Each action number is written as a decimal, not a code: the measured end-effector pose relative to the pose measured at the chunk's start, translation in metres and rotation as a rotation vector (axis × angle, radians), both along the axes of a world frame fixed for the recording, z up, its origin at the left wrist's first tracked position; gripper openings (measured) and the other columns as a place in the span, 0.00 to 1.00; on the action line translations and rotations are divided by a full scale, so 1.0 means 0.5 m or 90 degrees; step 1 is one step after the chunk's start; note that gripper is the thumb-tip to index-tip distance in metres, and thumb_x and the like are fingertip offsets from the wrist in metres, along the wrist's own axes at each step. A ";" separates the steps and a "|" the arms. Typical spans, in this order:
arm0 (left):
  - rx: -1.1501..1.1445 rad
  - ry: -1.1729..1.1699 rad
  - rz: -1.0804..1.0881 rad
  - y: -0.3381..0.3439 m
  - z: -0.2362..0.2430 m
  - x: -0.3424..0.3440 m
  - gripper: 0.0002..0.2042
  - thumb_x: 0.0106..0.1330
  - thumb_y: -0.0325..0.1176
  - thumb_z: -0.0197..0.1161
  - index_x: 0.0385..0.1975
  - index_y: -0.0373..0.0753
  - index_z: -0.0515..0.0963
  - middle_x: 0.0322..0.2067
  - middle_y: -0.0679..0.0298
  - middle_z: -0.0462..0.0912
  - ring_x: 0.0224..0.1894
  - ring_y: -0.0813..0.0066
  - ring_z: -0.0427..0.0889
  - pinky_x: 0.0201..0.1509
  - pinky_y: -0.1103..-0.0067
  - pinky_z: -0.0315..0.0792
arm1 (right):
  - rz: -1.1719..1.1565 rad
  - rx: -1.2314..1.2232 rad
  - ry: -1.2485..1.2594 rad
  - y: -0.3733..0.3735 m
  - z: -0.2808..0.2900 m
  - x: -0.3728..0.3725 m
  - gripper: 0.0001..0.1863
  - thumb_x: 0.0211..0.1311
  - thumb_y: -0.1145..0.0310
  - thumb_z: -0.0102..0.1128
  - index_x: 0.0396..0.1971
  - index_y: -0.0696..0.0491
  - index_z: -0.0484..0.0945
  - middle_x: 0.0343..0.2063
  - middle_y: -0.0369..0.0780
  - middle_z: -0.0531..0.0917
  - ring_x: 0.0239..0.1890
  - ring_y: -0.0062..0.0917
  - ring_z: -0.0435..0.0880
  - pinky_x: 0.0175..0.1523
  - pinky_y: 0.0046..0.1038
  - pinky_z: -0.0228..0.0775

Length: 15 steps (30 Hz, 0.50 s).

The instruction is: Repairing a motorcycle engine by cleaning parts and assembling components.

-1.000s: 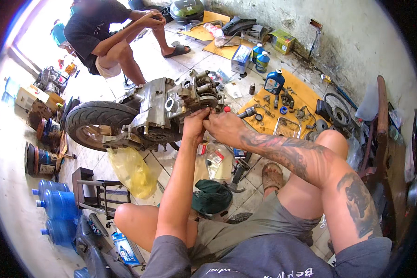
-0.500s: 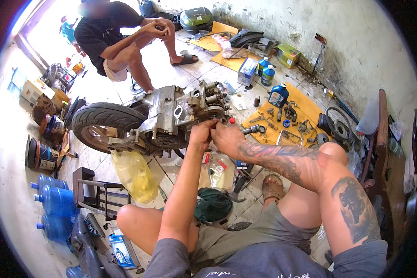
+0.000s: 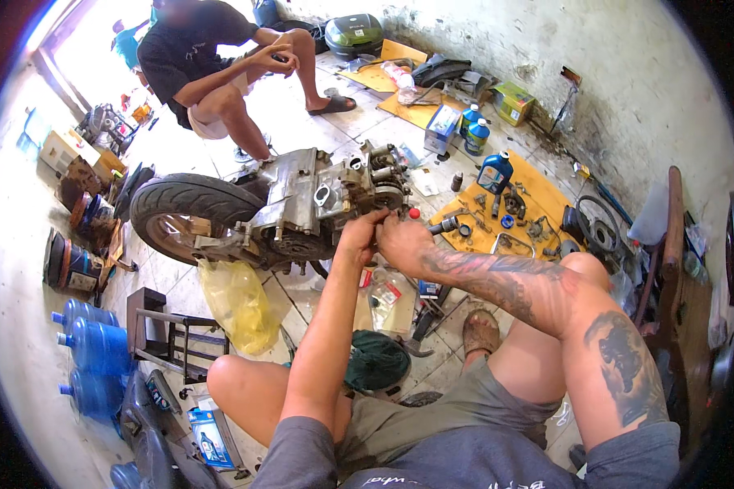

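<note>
A dirty metal scooter engine (image 3: 289, 213) lies on the tiled floor, joined to a rear wheel with a black tyre (image 3: 189, 204). Its open end, with bare shafts and a round pulley-like part (image 3: 389, 196), faces my hands. My left hand (image 3: 360, 235) is closed against the near side of that end, fingers pinched. Beside it, almost touching, my right hand (image 3: 403, 243) is closed too. What either one grips is hidden behind the fingers. A small red round knob (image 3: 414, 214) shows just past my right knuckles; whether I hold it cannot be seen.
Yellow cardboard (image 3: 538, 196) to the right bears loose engine parts and a blue oil bottle (image 3: 495, 171). A person (image 3: 200, 69) sits beyond the engine. A yellow plastic bag (image 3: 238, 306), a dark stool (image 3: 159, 330) and blue water jugs (image 3: 98, 346) stand left; a dark green cloth (image 3: 375, 361) lies between my legs.
The view has shifted slightly, so the far things sit a little lower and further right. My hands stay together at the same end of the engine, with only slight finger movement.
</note>
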<state>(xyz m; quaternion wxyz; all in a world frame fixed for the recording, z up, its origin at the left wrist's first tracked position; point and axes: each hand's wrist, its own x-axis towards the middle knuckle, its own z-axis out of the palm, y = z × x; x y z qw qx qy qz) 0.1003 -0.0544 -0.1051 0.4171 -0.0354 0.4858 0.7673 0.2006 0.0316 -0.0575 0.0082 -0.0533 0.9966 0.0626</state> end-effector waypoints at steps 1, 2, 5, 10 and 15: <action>0.026 -0.031 -0.010 0.004 -0.007 -0.003 0.08 0.66 0.29 0.57 0.36 0.30 0.79 0.34 0.57 0.84 0.39 0.69 0.82 0.46 0.75 0.76 | 0.030 0.034 0.008 0.006 -0.003 0.001 0.16 0.56 0.70 0.54 0.44 0.60 0.76 0.41 0.51 0.80 0.34 0.35 0.86 0.30 0.32 0.79; 0.029 -0.024 -0.003 0.001 -0.016 -0.009 0.08 0.66 0.29 0.57 0.36 0.30 0.79 0.34 0.57 0.84 0.39 0.69 0.82 0.46 0.75 0.76 | 0.067 0.066 0.021 0.008 0.000 -0.003 0.15 0.55 0.70 0.53 0.43 0.60 0.77 0.41 0.51 0.80 0.33 0.36 0.86 0.31 0.33 0.79; 0.050 0.035 0.012 -0.003 -0.039 -0.018 0.07 0.67 0.29 0.57 0.36 0.31 0.78 0.34 0.58 0.83 0.37 0.67 0.81 0.45 0.75 0.76 | 0.199 -0.050 -0.015 0.033 0.021 -0.004 0.13 0.55 0.70 0.52 0.38 0.61 0.77 0.40 0.53 0.80 0.35 0.38 0.86 0.34 0.34 0.79; 0.082 -0.001 0.046 0.011 -0.027 0.003 0.07 0.66 0.25 0.57 0.40 0.29 0.77 0.39 0.57 0.82 0.42 0.66 0.81 0.50 0.75 0.75 | 0.200 -0.065 -0.105 0.049 0.120 -0.017 0.14 0.62 0.69 0.48 0.44 0.59 0.72 0.38 0.53 0.80 0.40 0.42 0.83 0.39 0.38 0.77; 0.071 0.002 0.059 0.019 -0.020 0.021 0.08 0.68 0.28 0.57 0.40 0.30 0.77 0.35 0.58 0.82 0.35 0.68 0.81 0.43 0.75 0.77 | 0.147 -0.093 -0.197 0.086 0.116 0.020 0.16 0.59 0.68 0.52 0.47 0.53 0.64 0.26 0.43 0.83 0.33 0.42 0.84 0.35 0.41 0.75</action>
